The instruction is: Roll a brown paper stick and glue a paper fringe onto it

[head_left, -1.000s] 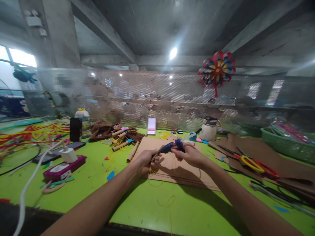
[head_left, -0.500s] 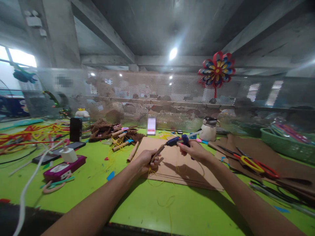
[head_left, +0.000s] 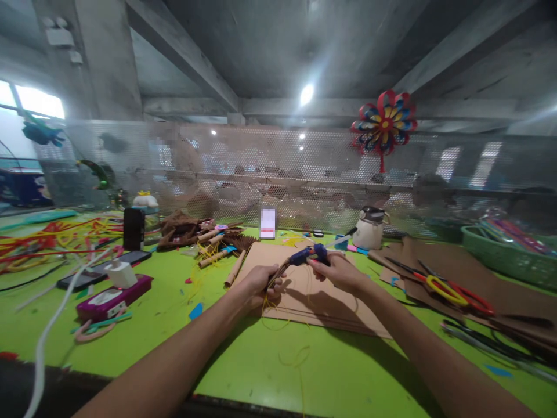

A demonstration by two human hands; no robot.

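Note:
My right hand (head_left: 342, 270) is wrapped round a blue hot glue gun (head_left: 302, 255), with a white glue stick (head_left: 342, 239) jutting from its back end. The gun's nozzle points left, at the upper end of a folded brown paper piece (head_left: 278, 274). My left hand (head_left: 260, 285) pinches that paper piece, and yellow string (head_left: 270, 303) hangs from its lower end. Whether the nozzle touches the paper I cannot tell. Below both hands lies a stack of brown cardboard sheets (head_left: 300, 310).
Rolled brown paper tubes (head_left: 211, 255) lie left of the stack. Scissors (head_left: 448, 290) rest on brown paper (head_left: 470, 267) at the right, near a green basket (head_left: 500, 255). A white jar (head_left: 369, 231) stands behind. A purple power strip (head_left: 115, 297) is at left.
My right hand has shifted slightly left with the glue gun, bringing its nozzle closer to my left hand. My left hand stays in place with the brown paper piece.

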